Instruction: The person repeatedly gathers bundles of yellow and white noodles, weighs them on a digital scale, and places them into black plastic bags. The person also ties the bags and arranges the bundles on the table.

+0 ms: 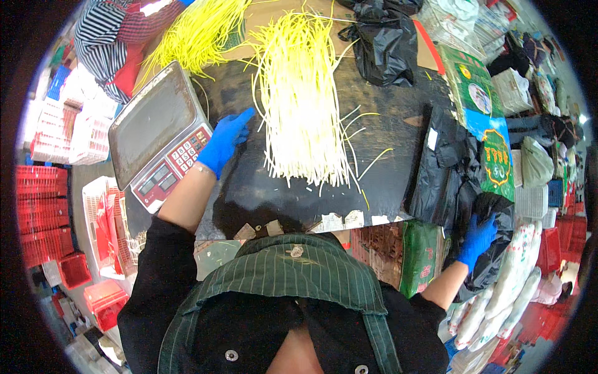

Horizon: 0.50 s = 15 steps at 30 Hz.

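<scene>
A wide bundle of yellow chives lies on the dark tabletop, pale cut ends towards me and yellow tips at the far side. My left hand, in a blue glove, is just left of the bundle with its index finger stretched out. It holds nothing, and its wrist is over the corner of a digital weighing scale with a bare metal pan. At the table's right edge my right hand, also blue-gloved, is against a crumpled black plastic bag. Whether its fingers grip the plastic is unclear. Flat black bags lie beside it.
More yellow chives lie at the far left, near a person in a striped garment. A bunched black bag sits at the far right. Stray stalks lie beside the bundle. Red crates are stacked to the left.
</scene>
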Motion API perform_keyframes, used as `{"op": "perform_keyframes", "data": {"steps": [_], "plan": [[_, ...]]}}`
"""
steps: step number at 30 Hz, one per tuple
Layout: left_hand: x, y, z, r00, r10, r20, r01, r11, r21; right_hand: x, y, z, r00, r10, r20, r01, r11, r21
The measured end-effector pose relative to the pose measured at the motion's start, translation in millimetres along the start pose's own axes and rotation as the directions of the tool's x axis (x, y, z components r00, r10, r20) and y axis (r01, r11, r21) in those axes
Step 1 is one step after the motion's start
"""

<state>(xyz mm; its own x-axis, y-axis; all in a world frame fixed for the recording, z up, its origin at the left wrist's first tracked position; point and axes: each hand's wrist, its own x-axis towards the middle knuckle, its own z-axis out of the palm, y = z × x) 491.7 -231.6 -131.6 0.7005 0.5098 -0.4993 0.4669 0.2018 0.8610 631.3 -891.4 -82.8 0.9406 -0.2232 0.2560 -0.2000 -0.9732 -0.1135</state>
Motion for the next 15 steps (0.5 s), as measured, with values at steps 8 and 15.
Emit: {"op": "perform_keyframes", "data": {"steps": [8,15], "plan": [[42.9,26.3,51.0,0.981,0.03,0.192,-0.068,0.978,0.195,-39.0,-333.5,87.8,0.684,-0.524,0.508,-0.244,0.492,0.836],[22.1,54.5,90.7,0.936,-0.149,0.319,0.305,0.795,-0.524,-77.7,-473.1,70.5,0.023,-0.696,0.717,-0.788,0.429,0.442]]}}
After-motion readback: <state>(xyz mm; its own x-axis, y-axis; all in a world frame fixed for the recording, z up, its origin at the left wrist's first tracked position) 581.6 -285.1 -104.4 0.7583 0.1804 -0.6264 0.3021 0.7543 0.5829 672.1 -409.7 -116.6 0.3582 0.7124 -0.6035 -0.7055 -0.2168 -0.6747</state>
